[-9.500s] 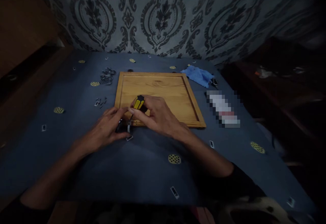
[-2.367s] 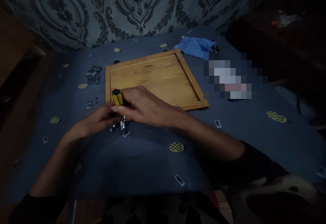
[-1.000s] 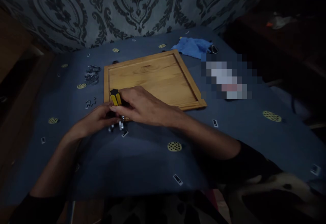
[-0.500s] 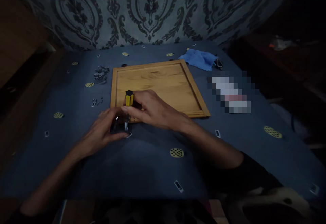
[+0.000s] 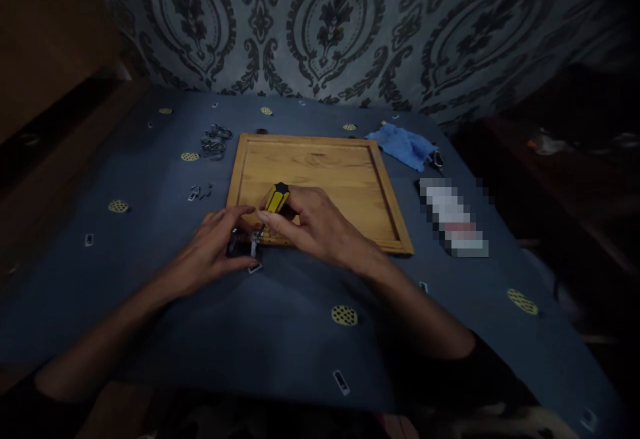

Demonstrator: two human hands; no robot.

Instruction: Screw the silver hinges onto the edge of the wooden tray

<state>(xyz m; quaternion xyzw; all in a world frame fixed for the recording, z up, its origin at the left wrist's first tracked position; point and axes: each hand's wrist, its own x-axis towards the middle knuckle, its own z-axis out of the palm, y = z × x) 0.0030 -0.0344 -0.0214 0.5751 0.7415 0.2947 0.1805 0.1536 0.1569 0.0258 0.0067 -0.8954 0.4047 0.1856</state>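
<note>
A yellow-and-black screwdriver [image 5: 278,198] is in my right hand [image 5: 315,222], closed around its handle. The handle leans to the right, and its shaft points down at a small shiny metal fitting [image 5: 255,244] by the near-left corner of a framed wooden panel [image 5: 305,169]. My left hand [image 5: 210,242] curls around this fitting, thumb at its near end and index finger by the panel edge. The fitting's exact kind and the screwdriver's tip are too small and dark to make out.
Left of the panel lie a pile of metal hardware [image 5: 215,140] and several small screw-like pieces [image 5: 203,191]. A blue cloth [image 5: 403,146] lies at the back right, above a blurred-out packet [image 5: 453,219]. A dark patterned cloth [image 5: 295,352] covers the table.
The screwdriver handle has tipped from nearly upright to leaning right. My head view has shifted and turned slightly. Both hands stay at the panel's near-left corner.
</note>
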